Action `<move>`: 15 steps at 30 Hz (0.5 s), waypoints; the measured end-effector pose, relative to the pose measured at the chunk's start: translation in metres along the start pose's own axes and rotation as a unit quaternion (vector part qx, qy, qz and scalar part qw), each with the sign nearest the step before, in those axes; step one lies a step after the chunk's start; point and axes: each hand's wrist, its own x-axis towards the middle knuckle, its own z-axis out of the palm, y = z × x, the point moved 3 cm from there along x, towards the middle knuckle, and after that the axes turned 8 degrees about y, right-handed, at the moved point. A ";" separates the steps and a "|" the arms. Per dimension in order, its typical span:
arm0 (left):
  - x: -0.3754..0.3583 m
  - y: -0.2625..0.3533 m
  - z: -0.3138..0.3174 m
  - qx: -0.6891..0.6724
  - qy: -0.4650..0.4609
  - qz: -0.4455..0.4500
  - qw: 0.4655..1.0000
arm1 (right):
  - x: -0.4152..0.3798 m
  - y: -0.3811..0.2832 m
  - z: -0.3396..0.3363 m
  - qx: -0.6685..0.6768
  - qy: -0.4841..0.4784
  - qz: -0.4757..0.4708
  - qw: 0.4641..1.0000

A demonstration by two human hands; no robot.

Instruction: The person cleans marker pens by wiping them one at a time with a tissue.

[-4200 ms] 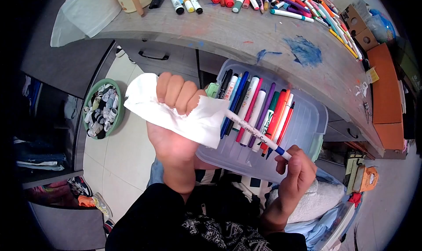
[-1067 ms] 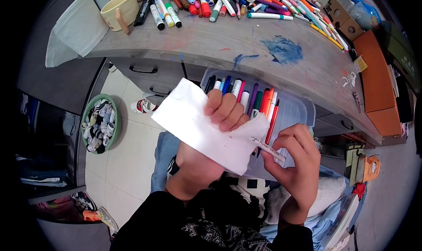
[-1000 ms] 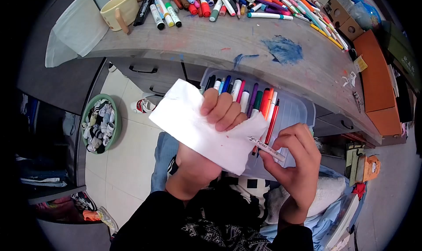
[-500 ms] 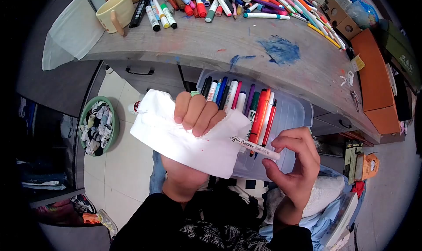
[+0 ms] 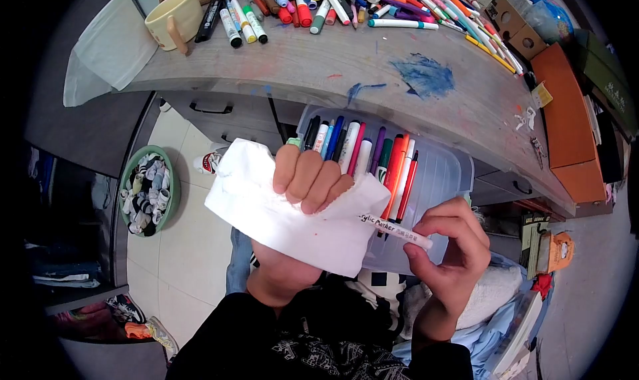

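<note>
My left hand [image 5: 309, 177] is closed around a white tissue [image 5: 293, 223], its fingers curled over the top. The tissue covers one end of a white acrylic marker [image 5: 393, 229]; its tip is hidden in the folds. At the marker's bare end, my right hand [image 5: 452, 247] pinches it between thumb and fingers. Behind and below the tissue sits a clear plastic box [image 5: 442, 163] with a row of markers in it. Among them are an orange marker [image 5: 394, 160], a thin red pen [image 5: 407, 187] and a purple marker [image 5: 378, 150].
The grey desk [image 5: 299, 63] bears a large heap of markers [image 5: 319, 3], a cream mug [image 5: 174, 19] and blue paint smears. An orange cardboard box [image 5: 566, 127] stands at the right. On the floor at left is a green basket [image 5: 174, 203] of socks.
Both hands have shifted slightly right and down together with the tissue and the marker. The markers in the box have stayed in place.
</note>
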 end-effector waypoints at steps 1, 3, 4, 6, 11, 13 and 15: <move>0.000 0.000 0.000 0.000 0.000 0.000 1.000 | 0.000 0.000 0.000 0.000 0.000 0.000 1.000; 0.000 -0.001 -0.001 0.000 -0.001 -0.004 1.000 | 0.000 0.000 0.000 0.000 0.007 0.003 1.000; 0.001 -0.001 -0.001 0.000 -0.001 -0.004 1.000 | 0.000 -0.001 0.001 0.000 0.007 0.003 1.000; 0.001 -0.001 -0.001 -0.005 0.000 -0.014 1.000 | 0.000 -0.002 0.001 -0.004 0.013 0.005 1.000; 0.003 -0.002 -0.001 -0.002 0.005 -0.019 1.000 | -0.002 -0.002 0.000 -0.003 0.019 0.019 1.000; 0.003 -0.002 -0.002 -0.012 0.010 -0.026 1.000 | -0.003 -0.003 0.000 -0.001 0.022 0.026 0.999; 0.006 -0.001 -0.004 -0.006 -0.007 -0.024 1.000 | -0.005 -0.002 -0.003 -0.011 0.027 0.024 0.999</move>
